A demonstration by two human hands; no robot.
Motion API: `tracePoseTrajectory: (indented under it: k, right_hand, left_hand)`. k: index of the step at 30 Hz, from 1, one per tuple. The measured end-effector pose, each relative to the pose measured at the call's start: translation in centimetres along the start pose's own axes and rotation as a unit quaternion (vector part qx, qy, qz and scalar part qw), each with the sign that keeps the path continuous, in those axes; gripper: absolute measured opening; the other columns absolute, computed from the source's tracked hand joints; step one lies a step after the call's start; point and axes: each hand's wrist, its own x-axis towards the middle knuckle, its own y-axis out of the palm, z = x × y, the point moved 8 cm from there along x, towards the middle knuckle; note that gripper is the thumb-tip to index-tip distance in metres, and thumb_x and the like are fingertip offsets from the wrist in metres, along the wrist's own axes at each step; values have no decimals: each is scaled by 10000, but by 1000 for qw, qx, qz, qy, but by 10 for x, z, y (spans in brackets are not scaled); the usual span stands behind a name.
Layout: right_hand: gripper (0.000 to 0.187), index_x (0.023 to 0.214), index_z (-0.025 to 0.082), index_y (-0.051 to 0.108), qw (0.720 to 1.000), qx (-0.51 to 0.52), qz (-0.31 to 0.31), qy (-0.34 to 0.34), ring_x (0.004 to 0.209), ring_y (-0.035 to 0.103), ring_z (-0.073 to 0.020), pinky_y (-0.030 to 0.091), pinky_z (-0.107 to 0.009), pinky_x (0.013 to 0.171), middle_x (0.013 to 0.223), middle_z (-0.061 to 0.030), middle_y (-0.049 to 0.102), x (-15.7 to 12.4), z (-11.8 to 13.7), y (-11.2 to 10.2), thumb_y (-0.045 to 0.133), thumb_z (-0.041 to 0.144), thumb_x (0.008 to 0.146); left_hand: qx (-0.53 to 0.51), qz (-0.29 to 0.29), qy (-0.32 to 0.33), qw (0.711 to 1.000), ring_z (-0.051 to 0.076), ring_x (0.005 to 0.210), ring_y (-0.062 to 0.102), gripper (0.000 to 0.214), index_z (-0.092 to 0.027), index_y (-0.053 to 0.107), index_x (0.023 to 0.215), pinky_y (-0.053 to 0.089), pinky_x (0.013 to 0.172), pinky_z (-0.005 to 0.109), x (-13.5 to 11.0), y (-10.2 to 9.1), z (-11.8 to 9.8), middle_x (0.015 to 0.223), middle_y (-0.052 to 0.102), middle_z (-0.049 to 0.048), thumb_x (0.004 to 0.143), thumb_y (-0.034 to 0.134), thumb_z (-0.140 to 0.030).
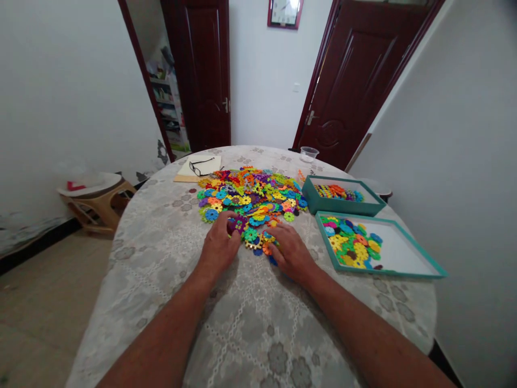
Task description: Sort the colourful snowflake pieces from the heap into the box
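Note:
A big heap of coloured plastic snowflake discs (250,196) lies spread on the round table (169,280). My left hand (220,242) rests at the heap's near edge, its fingers curled round a purple disc (236,223). My right hand (291,250) lies beside it, fingers bent down over a small joined cluster of orange, yellow and blue discs (260,243) that lies between both hands.
A teal tray (404,258) with several discs sits at the right, a teal box (343,203) of joined pieces behind it. Black glasses (202,166) lie on a notebook at the far left; a clear cup (309,154) stands at the far edge. A stool (97,202) stands left.

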Motion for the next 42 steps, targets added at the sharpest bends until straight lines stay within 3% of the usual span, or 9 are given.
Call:
tracePoseTrajectory:
  k: [4,7,11,15,23,28,34,38,42]
  right_hand:
    - [495,1465,179,537,999,-25,36,6,1473,387,-324,335,-547,1221,1442,-147,602,3,12,16,611,296,990]
    - [458,1400,188,581,997,-33,67,25,1383,468,-320,375,-522,1174,1360,-150,638,10,14,24,654,318,966]
    - [275,1176,181,690,995,-31,98,14,1151,582,-285,428,-450,1063,1158,-124,699,24,12,26,671,311,935]
    - [206,1042,187,718,997,48,56,29,999,619,-243,453,-386,963,1019,-83,720,36,0,11,568,313,977]
    - [442,801,210,613,966,168,-69,186,796,592,-208,440,-305,734,818,-26,655,23,-43,-20,367,461,1069]
    - [417,755,216,553,971,167,-31,171,691,516,-168,365,-280,645,720,16,560,22,-28,-7,439,470,1065]
    - [375,881,212,665,974,198,18,108,744,589,-169,430,-275,683,799,-1,642,25,-4,5,429,414,1091]
    - [281,1105,220,710,991,125,-26,31,1023,649,-231,492,-377,958,1050,-67,728,28,-7,-1,453,330,1080]
    - [295,1281,214,675,999,5,29,-43,1295,550,-301,387,-539,1164,1293,-128,683,28,1,21,550,298,1028]
  left_hand:
    - [-11,0,-36,999,185,816,643,363,-237,531,1261,494,766,305,1,-2,5,893,669,-1,902,559,-189]
    - [-23,6,-46,999,190,831,641,331,-202,576,1232,491,764,305,2,0,10,897,681,16,901,574,-197]
    - [-52,30,-17,998,197,879,644,155,-187,689,1000,487,787,313,4,3,7,954,714,45,919,569,-245]
    - [-101,52,-15,993,194,840,644,183,-196,720,985,492,762,310,4,4,4,909,726,31,925,581,-298]
    - [-144,81,46,985,215,963,664,152,-219,770,950,494,910,347,2,5,-12,988,741,41,886,639,-262]
    - [-179,128,70,973,219,999,679,143,-223,770,949,494,948,352,-6,19,-21,1028,748,40,879,650,-259]
    - [-251,144,14,957,185,820,681,225,-223,663,1106,524,778,304,-11,31,-14,904,733,10,884,625,-233]
    - [-223,67,-28,972,193,829,672,334,-226,648,1203,510,754,301,-1,15,1,945,730,27,870,634,-222]
    - [-151,-21,-65,986,202,871,654,195,-212,711,1031,487,790,312,9,-5,15,973,729,43,873,598,-200]
